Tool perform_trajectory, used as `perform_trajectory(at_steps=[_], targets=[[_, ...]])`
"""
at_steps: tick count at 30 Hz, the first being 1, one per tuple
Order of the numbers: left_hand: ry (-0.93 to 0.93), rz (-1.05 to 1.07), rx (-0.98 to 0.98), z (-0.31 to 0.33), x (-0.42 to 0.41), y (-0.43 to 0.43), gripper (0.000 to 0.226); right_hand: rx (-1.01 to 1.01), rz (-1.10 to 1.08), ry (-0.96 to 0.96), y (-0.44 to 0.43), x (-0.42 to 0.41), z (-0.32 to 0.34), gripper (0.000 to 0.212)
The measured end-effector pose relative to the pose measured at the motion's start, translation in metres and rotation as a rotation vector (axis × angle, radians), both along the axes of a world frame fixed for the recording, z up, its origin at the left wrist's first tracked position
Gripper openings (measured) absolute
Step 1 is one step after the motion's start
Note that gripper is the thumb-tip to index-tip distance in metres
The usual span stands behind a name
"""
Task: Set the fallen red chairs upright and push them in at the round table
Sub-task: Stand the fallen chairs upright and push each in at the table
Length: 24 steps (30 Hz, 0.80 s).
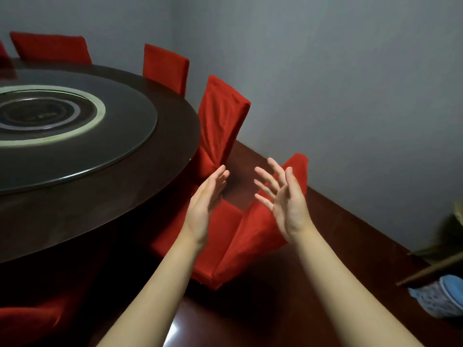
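Chair: fallen red chair [235, 236] lies on the floor [288, 291] beside my bench [105, 209] edge.
Left grip [205, 204]: released, empty.
Right grip [285, 206]: released, fingers spread.

Dining room: round table [150, 186], glass turntable [120, 146], red-covered chairs [165, 66].

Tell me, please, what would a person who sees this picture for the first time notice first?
First, the two bare hands, the left hand and the right hand, raised open and empty in the middle of the view. Just beyond them a fallen red chair lies tipped over on the dark floor beside the round table. Other red chairs, such as the nearest upright chair, stand along the table's far edge.
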<state>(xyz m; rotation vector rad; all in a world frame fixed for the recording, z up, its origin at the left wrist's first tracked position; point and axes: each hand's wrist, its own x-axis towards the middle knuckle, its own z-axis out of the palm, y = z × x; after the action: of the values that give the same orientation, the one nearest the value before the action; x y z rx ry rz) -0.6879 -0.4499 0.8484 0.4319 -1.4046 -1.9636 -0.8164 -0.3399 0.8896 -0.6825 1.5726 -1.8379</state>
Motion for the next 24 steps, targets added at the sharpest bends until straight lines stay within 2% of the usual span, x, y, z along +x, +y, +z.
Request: perform_trajectory(at_steps=[9,16,18,21,24], targets=[[-0.067,0.144,0.053,-0.008,-0.099,-0.023,0.038,0.022,0.077,-0.173,-0.057,-0.118,-0.021,0.054],[-0.081,0.373,0.031,-0.017,-0.166,-0.005,0.043,0.058,0.314,-0.195,-0.086,-0.211,-0.039,0.057],[-0.096,0.468,0.057,-0.026,-0.191,0.017,0.041,0.103,0.443,-0.147,-0.08,-0.241,-0.05,0.054],[-0.209,0.458,0.07,-0.038,-0.228,0.062,0.033,0.193,0.644,0.014,-0.061,-0.276,-0.059,0.045],[-0.461,0.465,-0.056,-0.05,-0.265,0.105,0.04,0.24,0.804,0.365,-0.03,-0.313,-0.071,0.031]])
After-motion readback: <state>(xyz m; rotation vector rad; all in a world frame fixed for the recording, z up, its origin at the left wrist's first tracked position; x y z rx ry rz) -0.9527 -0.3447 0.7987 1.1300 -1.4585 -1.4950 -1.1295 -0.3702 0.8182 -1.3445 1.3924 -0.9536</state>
